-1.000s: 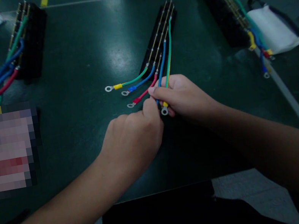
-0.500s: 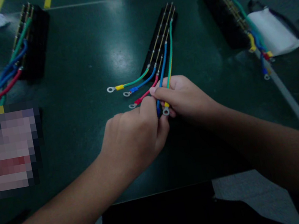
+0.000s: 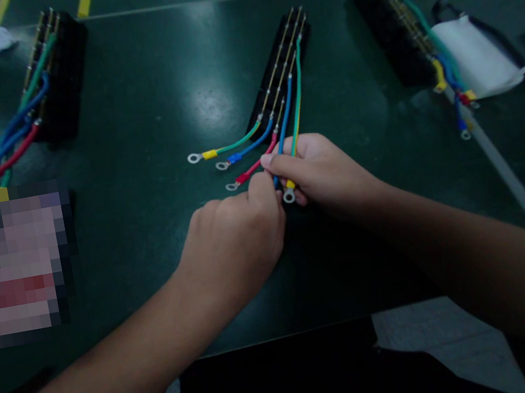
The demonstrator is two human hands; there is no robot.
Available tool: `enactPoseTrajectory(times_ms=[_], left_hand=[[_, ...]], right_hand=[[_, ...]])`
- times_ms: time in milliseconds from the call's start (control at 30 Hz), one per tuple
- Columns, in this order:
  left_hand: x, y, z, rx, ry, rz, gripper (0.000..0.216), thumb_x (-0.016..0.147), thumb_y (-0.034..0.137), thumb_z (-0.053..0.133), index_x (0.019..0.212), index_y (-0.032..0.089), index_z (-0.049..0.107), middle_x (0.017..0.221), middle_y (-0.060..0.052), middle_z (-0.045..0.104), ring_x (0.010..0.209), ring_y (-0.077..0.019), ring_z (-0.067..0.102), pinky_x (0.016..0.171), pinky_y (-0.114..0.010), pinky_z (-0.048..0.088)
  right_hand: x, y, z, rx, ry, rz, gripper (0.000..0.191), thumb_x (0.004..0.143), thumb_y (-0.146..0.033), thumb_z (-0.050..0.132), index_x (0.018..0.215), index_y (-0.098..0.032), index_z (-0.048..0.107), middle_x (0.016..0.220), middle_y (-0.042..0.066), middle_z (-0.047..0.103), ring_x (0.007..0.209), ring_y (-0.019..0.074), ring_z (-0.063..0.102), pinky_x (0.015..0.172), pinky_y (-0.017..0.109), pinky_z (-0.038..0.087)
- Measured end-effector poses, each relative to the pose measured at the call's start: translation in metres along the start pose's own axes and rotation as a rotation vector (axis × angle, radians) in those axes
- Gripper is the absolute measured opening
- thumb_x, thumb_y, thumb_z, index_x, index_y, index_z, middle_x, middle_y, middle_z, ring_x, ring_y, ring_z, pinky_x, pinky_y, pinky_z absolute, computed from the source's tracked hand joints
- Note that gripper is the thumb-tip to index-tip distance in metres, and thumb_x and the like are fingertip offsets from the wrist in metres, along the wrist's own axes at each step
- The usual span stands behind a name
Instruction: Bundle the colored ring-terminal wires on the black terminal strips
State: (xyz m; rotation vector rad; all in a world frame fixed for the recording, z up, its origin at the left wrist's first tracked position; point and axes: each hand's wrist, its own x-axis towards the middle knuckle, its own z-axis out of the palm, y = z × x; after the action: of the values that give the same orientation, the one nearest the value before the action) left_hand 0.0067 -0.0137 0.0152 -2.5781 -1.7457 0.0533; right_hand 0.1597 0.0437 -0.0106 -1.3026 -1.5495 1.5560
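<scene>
A long black terminal strip (image 3: 275, 72) with brass-coloured bars lies in front of me, several wires running from it toward my hands. My right hand (image 3: 321, 166) is closed around a blue wire (image 3: 286, 123) and a green-yellow wire (image 3: 299, 98); the latter's ring terminal (image 3: 289, 196) pokes out below the thumb. My left hand (image 3: 241, 220) is closed at the blue wire's lower end, its terminal hidden by the fingers. A red wire (image 3: 257, 167) passes by both thumbs. Another blue wire (image 3: 253, 145) and a green wire (image 3: 240, 143), both ending in rings, rest left of it.
Similar wired black strips lie at the left (image 3: 64, 82) and right (image 3: 393, 31). A blurred-out pinkish object (image 3: 25, 265) lies at the left. White material (image 3: 474, 57) sits beyond the right strip. The green table's near edge (image 3: 288, 339) is close to my body.
My left hand's fingers have curled further round the blue wire's end, covering its blue sleeve. The right hand keeps its hold, and the strip has stayed in place.
</scene>
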Motion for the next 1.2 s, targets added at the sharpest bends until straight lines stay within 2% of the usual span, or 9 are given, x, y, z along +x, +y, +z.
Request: enactPoseTrajectory(times_ms=[367, 567, 800, 933, 1200], left_hand=[[0.001, 0.0, 0.0, -0.058, 0.007, 0.005, 0.033, 0.101, 0.033, 0.041, 0.11, 0.013, 0.065, 0.075, -0.009, 0.072, 0.066, -0.024, 0.073, 0.061, -0.03, 0.052], [0.002, -0.001, 0.007, -0.011, 0.05, 0.02, 0.033, 0.103, 0.029, 0.035, 0.101, 0.014, 0.064, 0.07, -0.011, 0.071, 0.059, -0.0281, 0.072, 0.053, -0.032, 0.048], [0.002, -0.001, 0.009, -0.008, 0.059, 0.042, 0.028, 0.101, 0.024, 0.036, 0.1, 0.015, 0.063, 0.069, -0.012, 0.071, 0.057, -0.0339, 0.072, 0.047, -0.035, 0.044], [0.003, -0.002, 0.007, -0.057, 0.038, 0.038, 0.03, 0.101, 0.029, 0.037, 0.102, 0.014, 0.063, 0.073, -0.013, 0.073, 0.062, -0.0352, 0.074, 0.051, -0.037, 0.047], [0.004, -0.001, 0.008, -0.105, 0.014, 0.039, 0.033, 0.1, 0.031, 0.04, 0.111, 0.013, 0.064, 0.078, -0.014, 0.075, 0.066, -0.0372, 0.075, 0.056, -0.041, 0.053]], right_hand=[[-0.001, -0.002, 0.0, -0.027, 0.005, -0.007, 0.031, 0.099, -0.025, 0.057, 0.069, -0.018, 0.056, 0.048, -0.002, 0.048, 0.041, 0.0084, 0.041, 0.041, 0.022, 0.028], [0.0, -0.003, 0.001, -0.015, 0.017, -0.002, 0.032, 0.1, -0.023, 0.055, 0.069, -0.018, 0.057, 0.046, -0.002, 0.048, 0.04, 0.0085, 0.041, 0.04, 0.022, 0.027], [0.0, 0.0, 0.0, 0.009, 0.01, -0.01, 0.032, 0.1, -0.024, 0.056, 0.069, -0.018, 0.057, 0.047, -0.002, 0.049, 0.04, 0.0087, 0.041, 0.04, 0.022, 0.027], [0.001, 0.002, 0.0, 0.025, -0.005, -0.014, 0.031, 0.1, -0.026, 0.057, 0.07, -0.018, 0.059, 0.052, 0.0, 0.053, 0.041, 0.0086, 0.042, 0.04, 0.022, 0.029], [0.002, 0.003, 0.0, 0.041, 0.0, -0.04, 0.033, 0.099, -0.023, 0.057, 0.067, -0.018, 0.057, 0.047, -0.002, 0.049, 0.041, 0.0079, 0.042, 0.04, 0.021, 0.028]])
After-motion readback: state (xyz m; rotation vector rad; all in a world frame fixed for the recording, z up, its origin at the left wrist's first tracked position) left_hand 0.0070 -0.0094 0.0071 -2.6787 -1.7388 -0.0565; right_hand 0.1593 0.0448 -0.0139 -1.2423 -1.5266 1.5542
